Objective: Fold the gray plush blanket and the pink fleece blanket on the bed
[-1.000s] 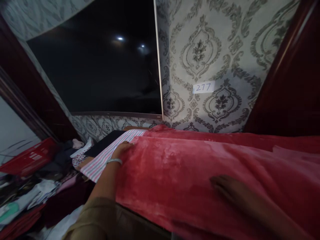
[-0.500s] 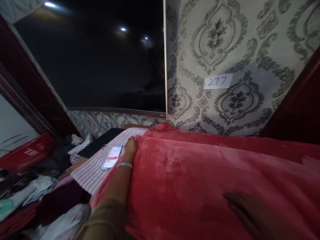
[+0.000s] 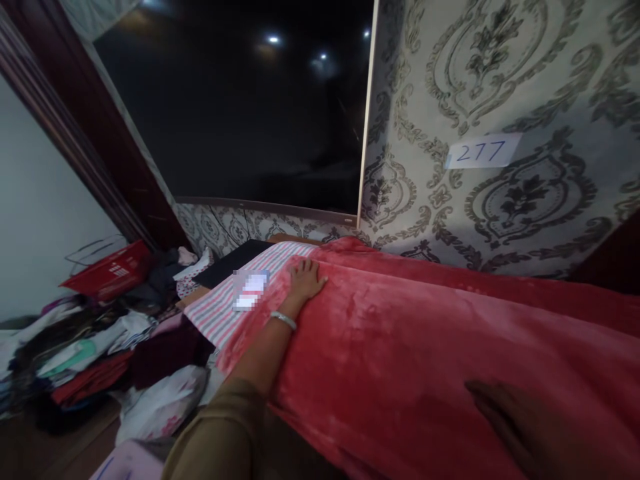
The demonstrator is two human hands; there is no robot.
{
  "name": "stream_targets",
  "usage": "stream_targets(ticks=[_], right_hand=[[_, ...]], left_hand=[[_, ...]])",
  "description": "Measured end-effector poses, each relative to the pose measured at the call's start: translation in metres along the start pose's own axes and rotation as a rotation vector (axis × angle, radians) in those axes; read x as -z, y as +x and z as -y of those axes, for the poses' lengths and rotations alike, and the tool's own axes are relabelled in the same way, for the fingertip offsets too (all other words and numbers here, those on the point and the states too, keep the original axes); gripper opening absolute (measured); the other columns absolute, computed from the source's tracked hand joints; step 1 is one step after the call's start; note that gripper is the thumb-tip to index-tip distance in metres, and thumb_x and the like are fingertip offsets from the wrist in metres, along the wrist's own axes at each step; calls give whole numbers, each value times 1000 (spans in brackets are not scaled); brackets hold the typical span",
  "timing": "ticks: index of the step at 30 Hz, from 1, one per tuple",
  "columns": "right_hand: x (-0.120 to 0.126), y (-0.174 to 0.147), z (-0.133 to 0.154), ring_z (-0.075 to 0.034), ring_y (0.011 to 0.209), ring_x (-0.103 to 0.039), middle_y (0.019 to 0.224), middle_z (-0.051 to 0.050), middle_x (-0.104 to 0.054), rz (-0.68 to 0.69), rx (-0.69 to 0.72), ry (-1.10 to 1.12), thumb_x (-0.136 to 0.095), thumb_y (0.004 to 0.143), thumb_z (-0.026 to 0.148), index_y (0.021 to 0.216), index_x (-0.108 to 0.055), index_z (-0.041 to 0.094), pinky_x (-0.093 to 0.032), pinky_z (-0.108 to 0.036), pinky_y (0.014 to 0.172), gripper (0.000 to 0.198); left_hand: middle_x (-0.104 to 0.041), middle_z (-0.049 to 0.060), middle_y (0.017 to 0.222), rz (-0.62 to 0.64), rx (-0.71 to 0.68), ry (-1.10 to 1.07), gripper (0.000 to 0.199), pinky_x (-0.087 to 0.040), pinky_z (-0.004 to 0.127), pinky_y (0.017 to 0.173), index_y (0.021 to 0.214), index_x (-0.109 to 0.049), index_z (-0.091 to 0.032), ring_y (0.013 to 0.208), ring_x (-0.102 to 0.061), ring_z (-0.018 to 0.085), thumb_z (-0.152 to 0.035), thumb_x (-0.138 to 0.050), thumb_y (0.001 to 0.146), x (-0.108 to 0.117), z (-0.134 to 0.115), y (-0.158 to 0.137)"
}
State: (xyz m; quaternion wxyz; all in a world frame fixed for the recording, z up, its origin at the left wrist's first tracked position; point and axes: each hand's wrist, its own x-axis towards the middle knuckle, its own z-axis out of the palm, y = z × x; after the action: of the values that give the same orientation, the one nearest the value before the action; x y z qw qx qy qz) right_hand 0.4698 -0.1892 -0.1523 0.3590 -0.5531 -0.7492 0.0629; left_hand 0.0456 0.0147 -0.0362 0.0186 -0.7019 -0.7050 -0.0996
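A red plush blanket [image 3: 380, 340] lies spread out in front of me, with a fold running along its far side. My left hand [image 3: 306, 279] rests flat on its left edge, fingers spread, a silver bracelet on the wrist. Low on the right, my right hand [image 3: 520, 420] is over the blanket, dark and partly blurred. Its fingers look stretched out and hold nothing I can see. Left of my left hand, a phone with a lit screen [image 3: 251, 291] lies on a striped cloth [image 3: 215, 319].
A large black television [image 3: 250, 113] stands against the patterned wall, beside a paper label reading 277 [image 3: 484, 151]. Piled clothes [image 3: 95, 353] and a red basket [image 3: 113, 268] are on the left. A white plastic bag [image 3: 165, 403] lies near the blanket's left side.
My left hand has opened out from a closed pose at the blanket's edge and now lies flat with spread fingers. The view has swung left; my right hand stays low over the blanket.
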Motion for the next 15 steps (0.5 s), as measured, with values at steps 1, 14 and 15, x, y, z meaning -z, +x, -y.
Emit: stream_targets(ticks=[1,14,15], right_hand=[[2,-1,3,-44,99,-66,106,-11,-72,-1,1,-4,-47,73,64,115,-71,43,-55,-64,76,53],[29,8,55,-30,103,-69,113,-10,-74,73,25,-82,-34,93,41,112,-74,22,-54,-54,98,47],[33,4,58,-30,104,-69,115,-12,-73,87,31,-89,-34,94,39,114,-73,20,-54,-53,98,48]], left_hand=[[-35,10,161,53,-7,1,63,-20,56,120,148,-42,-26,150,-23,32,-56,-39,93,-4,-2,-2],[-43,18,154,170,-260,-73,61,-27,54,118,145,-47,-17,143,-38,33,-52,-38,95,32,-154,-59],[-42,16,156,180,-322,-88,62,-28,53,118,145,-46,-19,144,-37,32,-55,-38,95,26,-175,-73]])
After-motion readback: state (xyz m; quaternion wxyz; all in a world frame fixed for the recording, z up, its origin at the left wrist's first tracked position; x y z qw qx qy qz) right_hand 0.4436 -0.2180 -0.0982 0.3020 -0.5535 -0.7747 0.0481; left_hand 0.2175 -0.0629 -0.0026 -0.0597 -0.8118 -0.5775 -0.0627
